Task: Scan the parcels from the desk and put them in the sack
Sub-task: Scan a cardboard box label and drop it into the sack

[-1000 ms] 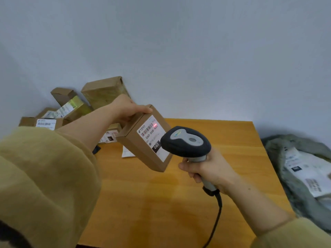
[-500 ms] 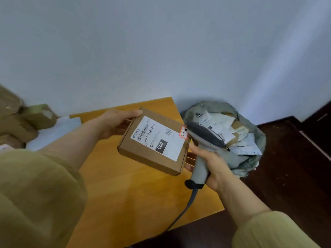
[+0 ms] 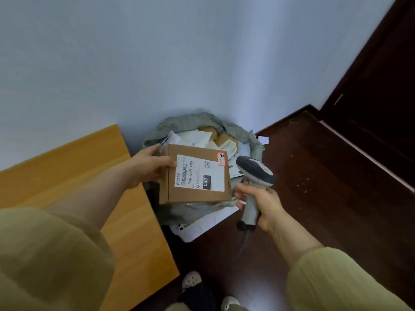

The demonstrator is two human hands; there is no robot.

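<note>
A flat brown cardboard parcel [image 3: 195,175] with a white shipping label reading 060 hangs over the open grey sack [image 3: 244,133]. My left hand [image 3: 151,167] grips the parcel's left edge, thumb on top. The sack stands on the floor against the wall and holds several white mailers and brown boxes. To the right of the parcel, my right hand [image 3: 261,205] grips the grey handle of the barcode scanner [image 3: 254,173], whose dark head points up and left; its cable hangs down.
The wooden desk [image 3: 125,221] fills the lower left, its right edge just beside the sack. Dark wooden floor [image 3: 325,198] spreads to the right, with a dark door [image 3: 381,86] at the far right. White paper lies under the sack. My shoes show at the bottom.
The view has swung right, off the desk's pile of parcels. My left hand has carried the parcel from above the desk to above the sack. The scanner has dropped away from the label.
</note>
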